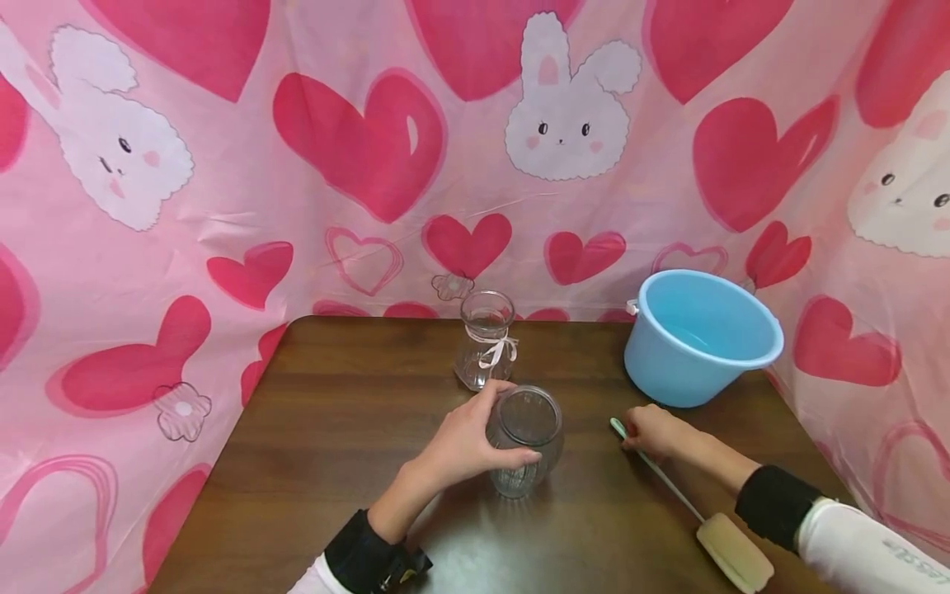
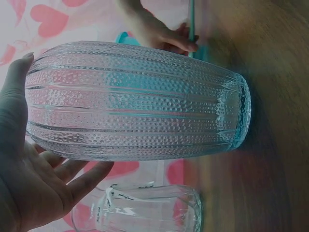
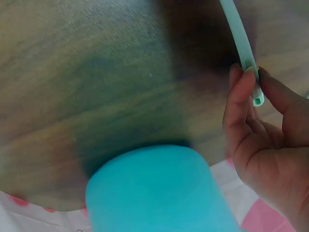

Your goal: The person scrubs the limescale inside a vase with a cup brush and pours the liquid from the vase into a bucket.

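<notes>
A clear glass vase [image 1: 529,445] with vertical ribs and a dimpled surface [image 2: 140,104] stands in the middle of the table. My left hand [image 1: 463,441] grips it near the rim, thumb on one side and fingers on the other. To the right, my right hand [image 1: 656,431] pinches the pale green handle [image 3: 240,36] of a sponge brush close to its end. The brush's beige sponge head [image 1: 735,551] points toward the near right of the table. Behind the vase is a second glass jar [image 1: 475,355] with a white ribbon bow.
A light blue bucket [image 1: 668,363] stands at the table's back right, just beyond my right hand; its side [image 3: 154,188] fills the lower right wrist view. Pink cloth [image 1: 475,198] with hearts and rabbits hangs behind the brown wooden table [image 1: 334,412].
</notes>
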Demonstrator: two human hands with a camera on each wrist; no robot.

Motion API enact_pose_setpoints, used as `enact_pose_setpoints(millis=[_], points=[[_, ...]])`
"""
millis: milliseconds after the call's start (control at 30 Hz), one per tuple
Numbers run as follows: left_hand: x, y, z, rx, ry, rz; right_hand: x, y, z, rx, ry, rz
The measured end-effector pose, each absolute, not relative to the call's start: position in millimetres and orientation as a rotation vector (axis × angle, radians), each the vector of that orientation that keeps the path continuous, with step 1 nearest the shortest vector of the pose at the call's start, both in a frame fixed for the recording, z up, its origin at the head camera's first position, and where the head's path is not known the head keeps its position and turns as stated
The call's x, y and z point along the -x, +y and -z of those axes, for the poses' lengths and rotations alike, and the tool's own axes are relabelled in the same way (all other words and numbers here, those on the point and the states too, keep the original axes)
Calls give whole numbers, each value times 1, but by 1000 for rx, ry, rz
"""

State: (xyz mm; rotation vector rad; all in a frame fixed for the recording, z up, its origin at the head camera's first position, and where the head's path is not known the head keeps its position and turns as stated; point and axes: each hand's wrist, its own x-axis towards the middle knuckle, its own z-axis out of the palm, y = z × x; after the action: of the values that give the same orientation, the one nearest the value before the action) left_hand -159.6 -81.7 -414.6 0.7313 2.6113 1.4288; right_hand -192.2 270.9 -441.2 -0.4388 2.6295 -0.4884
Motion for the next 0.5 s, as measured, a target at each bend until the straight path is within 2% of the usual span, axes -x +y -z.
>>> enact_pose_setpoints(millis=[500], points=[[159,-82,414,-713,2581,-1434,189,277,446,395,2586,492]])
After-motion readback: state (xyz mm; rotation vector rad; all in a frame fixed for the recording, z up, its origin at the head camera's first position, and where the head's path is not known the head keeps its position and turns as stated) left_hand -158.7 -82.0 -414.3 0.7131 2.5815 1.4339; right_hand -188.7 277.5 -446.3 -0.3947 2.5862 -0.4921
